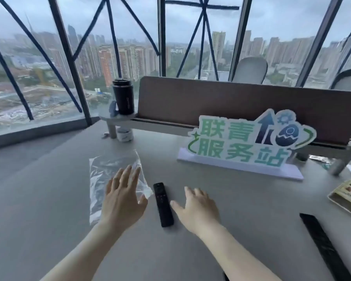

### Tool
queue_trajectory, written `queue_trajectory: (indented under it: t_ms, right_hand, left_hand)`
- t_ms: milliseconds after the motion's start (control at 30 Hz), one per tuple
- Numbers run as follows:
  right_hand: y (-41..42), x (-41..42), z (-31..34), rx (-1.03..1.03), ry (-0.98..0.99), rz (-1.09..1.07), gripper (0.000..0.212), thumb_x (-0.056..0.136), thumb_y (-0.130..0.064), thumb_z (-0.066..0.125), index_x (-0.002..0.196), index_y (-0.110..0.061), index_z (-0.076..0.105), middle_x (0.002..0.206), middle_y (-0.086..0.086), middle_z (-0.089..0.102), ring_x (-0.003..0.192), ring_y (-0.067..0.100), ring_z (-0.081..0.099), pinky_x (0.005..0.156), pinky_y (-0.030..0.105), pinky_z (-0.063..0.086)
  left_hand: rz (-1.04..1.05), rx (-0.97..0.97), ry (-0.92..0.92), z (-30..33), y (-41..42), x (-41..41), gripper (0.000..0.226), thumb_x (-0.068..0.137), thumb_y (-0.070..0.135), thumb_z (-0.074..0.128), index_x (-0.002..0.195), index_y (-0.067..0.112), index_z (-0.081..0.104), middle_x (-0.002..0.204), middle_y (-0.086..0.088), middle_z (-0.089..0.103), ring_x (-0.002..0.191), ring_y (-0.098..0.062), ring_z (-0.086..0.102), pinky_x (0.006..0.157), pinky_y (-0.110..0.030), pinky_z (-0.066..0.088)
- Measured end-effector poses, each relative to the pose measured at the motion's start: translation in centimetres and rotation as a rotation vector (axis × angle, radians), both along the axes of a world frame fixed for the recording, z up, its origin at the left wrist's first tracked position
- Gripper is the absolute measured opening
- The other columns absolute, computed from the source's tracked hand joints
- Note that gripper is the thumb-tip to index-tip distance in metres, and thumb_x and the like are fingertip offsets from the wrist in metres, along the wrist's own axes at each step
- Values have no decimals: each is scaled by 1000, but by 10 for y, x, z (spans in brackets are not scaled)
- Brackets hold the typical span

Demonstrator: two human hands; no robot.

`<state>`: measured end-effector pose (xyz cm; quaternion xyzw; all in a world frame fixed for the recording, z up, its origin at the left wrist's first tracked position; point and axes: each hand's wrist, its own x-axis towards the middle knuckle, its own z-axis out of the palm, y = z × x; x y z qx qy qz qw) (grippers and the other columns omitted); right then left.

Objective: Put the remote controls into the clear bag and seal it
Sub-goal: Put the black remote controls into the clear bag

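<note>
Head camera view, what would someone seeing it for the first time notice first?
Probably the green and white sign standing on the grey desk, right of centre, against the city skyline in the windows behind. Next, the two open hands: the left hand over the clear bag, the right hand beside a small black remote.

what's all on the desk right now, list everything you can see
clear bag: 1, transparent, flat on desk, left of centre
small remote: 1, black, between the hands
long remote: 1, black, right near edge
sign: 1, green and white on white base, right of centre
tumbler: 1, black, on raised shelf
tray: 1, pale, far right, contents unclear
divider panel: 1, brown, behind sign
chairs: 2, grey, beyond divider
left hand: open, over bag
right hand: open, beside small remote
</note>
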<state>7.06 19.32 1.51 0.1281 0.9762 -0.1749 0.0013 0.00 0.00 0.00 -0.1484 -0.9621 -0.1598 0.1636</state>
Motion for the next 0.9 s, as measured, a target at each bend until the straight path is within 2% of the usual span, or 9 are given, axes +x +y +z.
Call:
queue_trajectory:
  t_ms: [133,233,333,433,500,533,667,800,900]
  right_hand:
    - [-36,-2,-25,18,-55,-83,60,89,-62,43,123,-14,55,130,8,57,122,29,51,94,41,42]
    - [-53,-6,-37,-9,-36,-138,50,88,-56,51,116,-14,56,123,7,63,113,29,60,88,38,47]
    - [-58,-6,-40,-33,-65,-181,44,89,-49,52,114,-12,56,120,8,66,109,30,63,83,36,47]
    - [-49,5,-30,-268,-98,-228,30,91,-37,49,101,-11,58,96,12,71,81,27,70,64,30,49]
    - [-31,21,-16,-605,-50,-268,21,91,-30,48,81,-12,54,67,10,68,37,18,56,37,20,39]
    - [-20,33,-6,-740,-27,-287,22,93,-27,49,77,-11,52,59,9,65,29,16,44,33,16,29]
    - [11,91,34,-1063,5,-226,25,96,-26,52,78,-9,50,55,10,58,33,13,29,35,17,18]
    - [1,104,35,-927,-122,-172,26,96,-31,52,77,-14,47,51,4,52,34,12,25,38,20,16]
    - [-22,85,16,-919,-64,-209,27,97,-33,51,78,-13,53,56,5,58,31,11,28,38,19,20]
  left_hand:
    - [67,-89,-67,-21,-33,-4,64,77,36,60,137,21,42,145,-7,45,133,-31,37,106,-46,35]
    - [87,-196,-11,-31,-51,-9,25,74,19,63,98,21,69,100,-4,69,95,-32,61,75,-41,52]
    - [90,-255,-1,-23,-62,-6,7,74,10,60,78,16,61,80,-3,57,72,-30,61,53,-33,45]
    - [-20,-168,15,-20,-62,-7,8,87,21,53,86,17,60,85,-5,57,74,-35,65,54,-35,43]
    - [-94,-88,23,-18,-58,-4,15,90,26,52,89,17,64,86,-7,61,75,-38,67,55,-34,44]
    - [-132,-53,32,-16,-55,-2,16,90,26,53,88,16,65,84,-8,62,73,-38,66,55,-34,45]
    - [-211,33,58,-10,-30,10,24,93,32,48,88,15,64,81,-8,60,70,-38,63,56,-37,50]
    - [-271,166,30,2,5,29,27,94,32,45,91,16,66,79,-6,57,75,-34,60,61,-36,48]
    - [-287,205,-32,8,25,44,28,93,34,46,81,16,64,75,-3,53,74,-32,59,64,-38,50]
